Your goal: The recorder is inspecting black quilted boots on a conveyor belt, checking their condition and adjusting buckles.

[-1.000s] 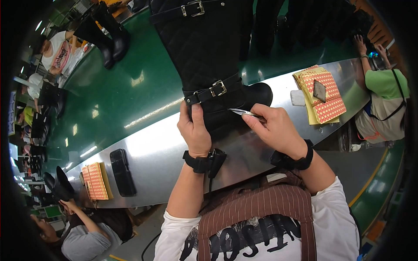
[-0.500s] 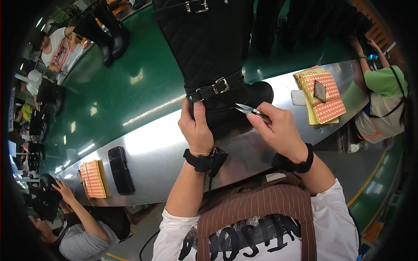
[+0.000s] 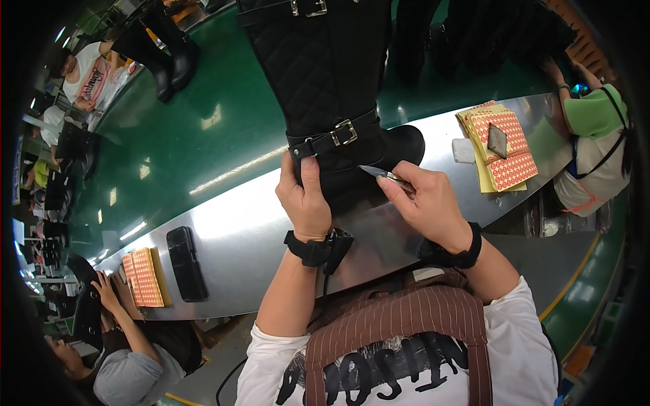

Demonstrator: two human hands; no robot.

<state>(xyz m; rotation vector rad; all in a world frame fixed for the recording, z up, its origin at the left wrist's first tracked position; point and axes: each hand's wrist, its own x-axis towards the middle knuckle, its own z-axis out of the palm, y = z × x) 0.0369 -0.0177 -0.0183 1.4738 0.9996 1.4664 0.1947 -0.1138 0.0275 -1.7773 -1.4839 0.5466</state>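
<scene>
A tall black boot (image 3: 311, 74) with a quilted shaft and silver buckles stands in front of me, its toe toward the right. My left hand (image 3: 304, 196) grips its heel side just under the ankle strap (image 3: 332, 139), thumb on the near face and the fingers partly hidden behind. In my right hand (image 3: 431, 201) is a pair of thread snips (image 3: 384, 174), held between thumb and fingers. Their pointed blades are together, with the tips at the boot's lower side near the sole.
A steel strip (image 3: 237, 250) edges the green table (image 3: 223, 122). Sticker sheets (image 3: 511, 152) lie at right beside a white block (image 3: 464, 151); more sheets (image 3: 143, 279) and a black phone case (image 3: 187, 264) lie at left. Other boots (image 3: 179, 57) stand further back. Co-workers sit on both sides.
The snips' blades, apart before, have come together, and their tips have shifted slightly left along the boot. My left hand stays in place. At left, a co-worker's hand and dark boot have moved.
</scene>
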